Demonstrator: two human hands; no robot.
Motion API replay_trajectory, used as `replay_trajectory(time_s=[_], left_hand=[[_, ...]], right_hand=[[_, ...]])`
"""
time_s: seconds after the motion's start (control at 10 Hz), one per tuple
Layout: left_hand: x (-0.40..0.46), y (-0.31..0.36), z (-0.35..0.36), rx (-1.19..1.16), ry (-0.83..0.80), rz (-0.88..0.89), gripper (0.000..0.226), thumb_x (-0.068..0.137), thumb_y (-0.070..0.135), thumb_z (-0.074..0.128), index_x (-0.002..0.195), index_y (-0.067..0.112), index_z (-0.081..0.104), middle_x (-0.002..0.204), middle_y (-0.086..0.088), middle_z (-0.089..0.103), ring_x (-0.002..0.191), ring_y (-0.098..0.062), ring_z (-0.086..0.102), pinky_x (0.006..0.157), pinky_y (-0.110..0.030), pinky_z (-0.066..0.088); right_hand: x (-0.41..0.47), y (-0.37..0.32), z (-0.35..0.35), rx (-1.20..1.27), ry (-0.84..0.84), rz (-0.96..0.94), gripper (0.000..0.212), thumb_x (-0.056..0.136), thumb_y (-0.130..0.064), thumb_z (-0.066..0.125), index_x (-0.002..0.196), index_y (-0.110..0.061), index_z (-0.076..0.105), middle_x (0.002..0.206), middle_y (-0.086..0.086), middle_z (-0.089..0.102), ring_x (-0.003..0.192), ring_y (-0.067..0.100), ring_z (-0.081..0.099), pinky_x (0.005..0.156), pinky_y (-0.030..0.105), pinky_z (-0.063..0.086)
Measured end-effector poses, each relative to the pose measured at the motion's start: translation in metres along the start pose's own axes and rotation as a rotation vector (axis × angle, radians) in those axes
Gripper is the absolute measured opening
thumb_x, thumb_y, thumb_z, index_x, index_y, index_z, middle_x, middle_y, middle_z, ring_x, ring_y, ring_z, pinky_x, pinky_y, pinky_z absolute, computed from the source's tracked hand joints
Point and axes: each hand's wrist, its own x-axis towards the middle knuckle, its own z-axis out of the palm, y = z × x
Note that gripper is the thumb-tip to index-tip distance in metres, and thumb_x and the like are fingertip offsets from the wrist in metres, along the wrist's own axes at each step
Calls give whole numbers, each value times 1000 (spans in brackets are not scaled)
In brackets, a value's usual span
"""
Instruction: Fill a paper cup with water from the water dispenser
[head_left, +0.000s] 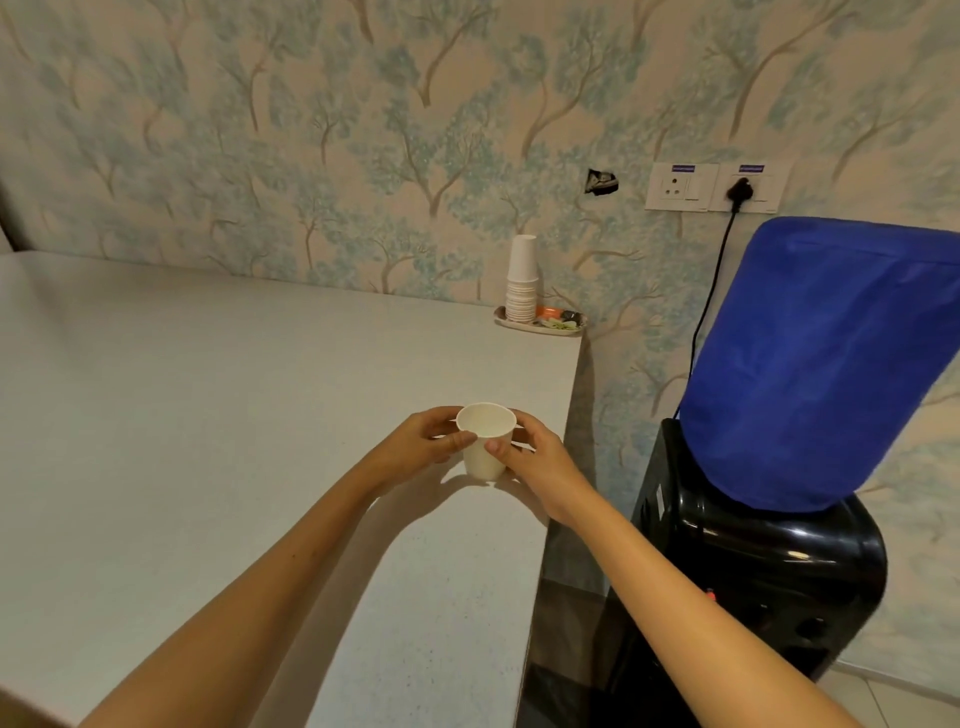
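A small white paper cup (485, 441) stands upright, mouth up and empty inside, near the right edge of a pale speckled stone-look countertop (208, 415), a little below the middle of the view. Both bare hands are closed around it: the left hand (423, 441) wraps the cup's side from nine o'clock with its thumb lying across the front wall, and the right hand (535, 454) grips it from three o'clock, thumb pressed to the front just below the rim. The cup's base seems to touch the counter, though whether it is resting or lifted a hair cannot be told. At four o'clock from the cup, beyond the counter's edge, stands a glossy black plastic water dispenser (769, 577), with a large bottle under a bright blue fabric cover (826, 358) seated on its top. A small red tap lever (709, 593) shows on the dispenser's front face, partly hidden by the right forearm. At twelve o'clock from the cup, at the counter's far corner, a tall stack of white paper cups (522, 280) stands upside down on a small shallow tray (540, 326) that also holds a few sachets. On the tree-patterned wallpaper at one o'clock are white wall sockets (675, 186), and a black plug (740, 190) with its cord runs down behind the blue cover.
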Motion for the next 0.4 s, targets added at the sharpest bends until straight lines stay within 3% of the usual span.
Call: replay_trajectory(time_s=[0.1,0.2,0.4], left_hand=[[3,-8,2,-12,4,2,44,91,32,60,133,24,51,133,2,57,115,-15,58,92,-28,52],[3,-10,2,5,11,5,45,91,38,56,134,24,51,133,3,57,121,-19,56,93,-28,50],[5,6,4,120,318,92,67,89,62,37,142,20,44,145,-5,51,132,-22,48,107,-37,39]], right_hand=[[2,3,0,0,-22,15,53,88,-24,67,137,-22,46,137,3,52,122,22,48,101,48,48],[2,4,-1,-3,-45,14,56,87,-25,68,138,-22,45,137,4,51,123,23,48,101,47,49],[3,6,-12,46,-4,78,66,85,-33,70,141,-21,38,130,1,54,119,20,53,100,40,49]])
